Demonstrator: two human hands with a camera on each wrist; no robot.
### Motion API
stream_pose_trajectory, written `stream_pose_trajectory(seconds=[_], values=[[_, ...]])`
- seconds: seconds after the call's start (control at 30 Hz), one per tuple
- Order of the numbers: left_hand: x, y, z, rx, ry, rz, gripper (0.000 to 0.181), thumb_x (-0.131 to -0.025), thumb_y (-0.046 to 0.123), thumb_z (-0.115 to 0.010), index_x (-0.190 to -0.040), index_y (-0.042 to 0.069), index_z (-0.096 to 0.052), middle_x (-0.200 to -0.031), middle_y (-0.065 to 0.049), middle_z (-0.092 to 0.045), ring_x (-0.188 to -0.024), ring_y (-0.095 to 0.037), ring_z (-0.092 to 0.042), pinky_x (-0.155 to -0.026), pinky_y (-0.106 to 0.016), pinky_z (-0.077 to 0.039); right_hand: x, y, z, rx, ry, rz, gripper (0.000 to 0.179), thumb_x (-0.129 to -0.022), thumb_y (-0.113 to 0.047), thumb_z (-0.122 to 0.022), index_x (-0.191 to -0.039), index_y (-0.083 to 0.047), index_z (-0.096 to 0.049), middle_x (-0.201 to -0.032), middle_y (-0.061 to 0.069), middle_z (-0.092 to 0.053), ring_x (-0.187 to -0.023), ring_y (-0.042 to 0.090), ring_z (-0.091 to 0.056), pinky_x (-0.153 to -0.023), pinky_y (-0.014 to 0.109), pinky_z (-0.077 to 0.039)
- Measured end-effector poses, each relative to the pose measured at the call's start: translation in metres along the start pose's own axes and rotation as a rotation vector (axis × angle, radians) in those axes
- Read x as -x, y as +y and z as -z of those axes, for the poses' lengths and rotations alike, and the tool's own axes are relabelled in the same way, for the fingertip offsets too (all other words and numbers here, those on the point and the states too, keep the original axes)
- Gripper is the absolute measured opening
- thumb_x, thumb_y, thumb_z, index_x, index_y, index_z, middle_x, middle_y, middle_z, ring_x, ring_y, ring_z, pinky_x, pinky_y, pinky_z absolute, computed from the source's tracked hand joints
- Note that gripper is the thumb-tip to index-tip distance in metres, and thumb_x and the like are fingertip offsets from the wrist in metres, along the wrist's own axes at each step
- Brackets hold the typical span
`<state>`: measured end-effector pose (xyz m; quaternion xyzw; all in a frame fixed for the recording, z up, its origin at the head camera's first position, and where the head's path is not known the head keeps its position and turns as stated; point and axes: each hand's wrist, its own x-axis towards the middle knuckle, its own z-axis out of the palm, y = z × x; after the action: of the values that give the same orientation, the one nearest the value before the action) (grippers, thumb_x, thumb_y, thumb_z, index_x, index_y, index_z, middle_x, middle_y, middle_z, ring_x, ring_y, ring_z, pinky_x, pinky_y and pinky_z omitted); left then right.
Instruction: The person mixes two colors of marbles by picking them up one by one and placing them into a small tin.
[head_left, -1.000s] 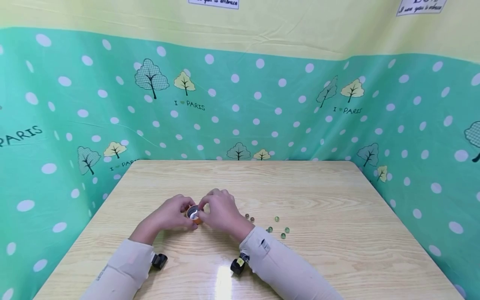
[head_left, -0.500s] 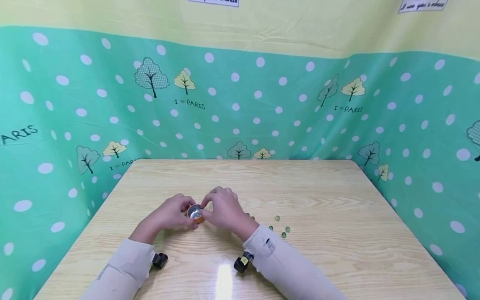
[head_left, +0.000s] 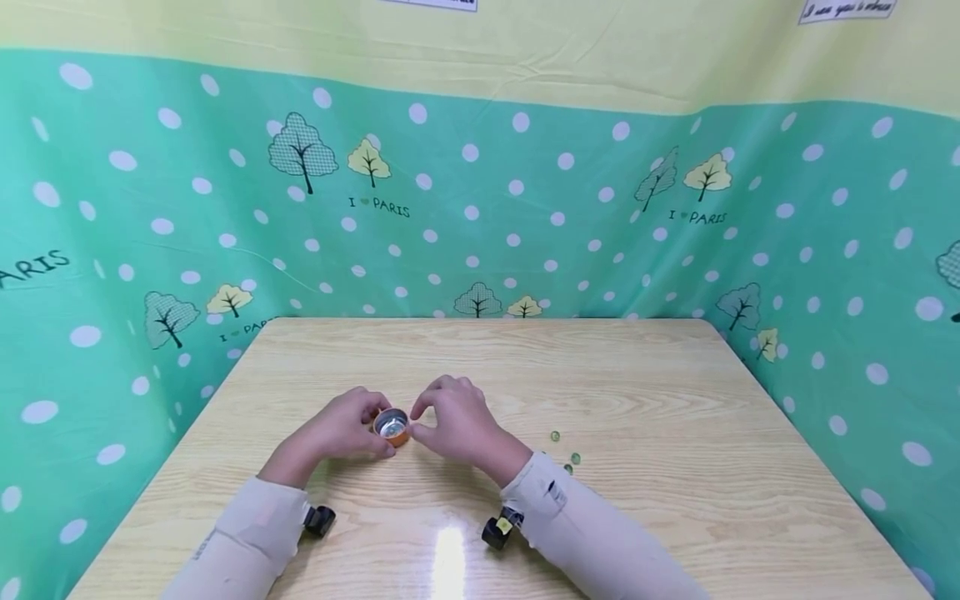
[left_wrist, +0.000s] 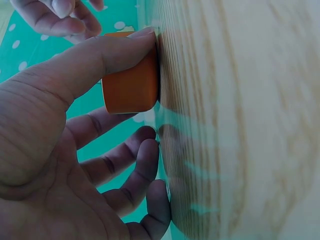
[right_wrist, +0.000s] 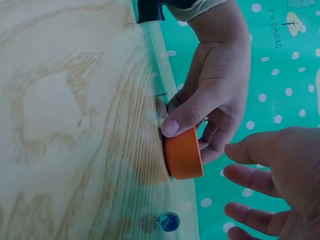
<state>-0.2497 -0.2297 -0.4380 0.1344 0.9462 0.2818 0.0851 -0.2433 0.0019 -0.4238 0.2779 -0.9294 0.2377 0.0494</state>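
A small round orange tin (head_left: 400,437) with a shiny silver inside stands upright on the table, left of the middle. My left hand (head_left: 347,427) grips it from the left side, thumb (left_wrist: 117,54) on the near wall and fingers around the far side. Just right of the rim is my right hand (head_left: 463,423), its thumb and forefinger parted. The right wrist view shows those fingers (right_wrist: 250,177) spread with nothing between them. A glassy blue-green marble (right_wrist: 169,221) lies on the table near the tin in that view.
Several green glass marbles (head_left: 575,458) lie on the wooden table (head_left: 660,517) right of my right wrist, some partly hidden by the sleeve. A black wrist camera (head_left: 320,522) hangs at each cuff. A green dotted cloth (head_left: 480,217) surrounds the table's back and sides.
My right hand has drawn back to the right from the tin's opening, its fingers parting. The sleeve now covers the brown marbles. My left hand and the tin have stayed in place.
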Motion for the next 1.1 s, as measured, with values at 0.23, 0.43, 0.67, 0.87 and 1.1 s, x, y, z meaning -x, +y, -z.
stream_pose_trajectory(seconds=[0.23,0.43,0.67,0.87,1.1], values=[[0.001,0.001,0.000,-0.006,0.002,0.005,0.051,-0.067,0.032,-0.098,-0.107,0.017,-0.071,-0.106,-0.006,-0.061,-0.092,-0.022,-0.056,-0.082,-0.042,-0.048,0.009,0.001,0.010,-0.006,-0.029,0.009,0.014,-0.090,-0.042,-0.080,-0.098,-0.031,-0.078,-0.126,-0.002,-0.066,-0.114,0.023,-0.056,-0.103,0.047,-0.042],[0.003,0.003,-0.001,0.010,-0.005,0.010,0.051,-0.067,0.031,-0.098,-0.108,0.017,-0.071,-0.107,-0.006,-0.061,-0.095,-0.023,-0.057,-0.084,-0.044,-0.049,0.017,0.005,0.014,-0.009,-0.052,0.002,0.015,-0.090,-0.041,-0.080,-0.100,-0.030,-0.078,-0.126,-0.003,-0.065,-0.117,0.023,-0.054,-0.105,0.047,-0.041],[0.004,0.004,-0.002,0.003,0.005,0.015,0.050,-0.066,0.030,-0.098,-0.106,0.018,-0.071,-0.105,-0.005,-0.060,-0.094,-0.023,-0.057,-0.083,-0.043,-0.048,0.024,0.012,0.017,-0.010,-0.043,0.014,0.017,-0.089,-0.041,-0.079,-0.100,-0.028,-0.078,-0.126,-0.003,-0.065,-0.115,0.022,-0.054,-0.104,0.048,-0.041],[0.003,0.005,-0.002,0.012,0.001,0.039,0.051,-0.066,0.031,-0.098,-0.106,0.018,-0.071,-0.107,-0.005,-0.060,-0.094,-0.022,-0.056,-0.083,-0.042,-0.048,0.030,0.017,0.020,-0.003,-0.055,0.006,0.014,-0.089,-0.041,-0.080,-0.097,-0.030,-0.078,-0.127,-0.003,-0.064,-0.116,0.021,-0.054,-0.105,0.048,-0.041],[0.002,0.005,0.000,0.009,-0.009,0.041,0.049,-0.067,0.032,-0.098,-0.106,0.018,-0.070,-0.107,-0.006,-0.060,-0.093,-0.022,-0.056,-0.082,-0.040,-0.047,0.034,0.024,0.022,0.004,-0.061,0.006,0.017,-0.089,-0.041,-0.079,-0.101,-0.028,-0.078,-0.127,-0.003,-0.064,-0.118,0.023,-0.054,-0.106,0.051,-0.040]])
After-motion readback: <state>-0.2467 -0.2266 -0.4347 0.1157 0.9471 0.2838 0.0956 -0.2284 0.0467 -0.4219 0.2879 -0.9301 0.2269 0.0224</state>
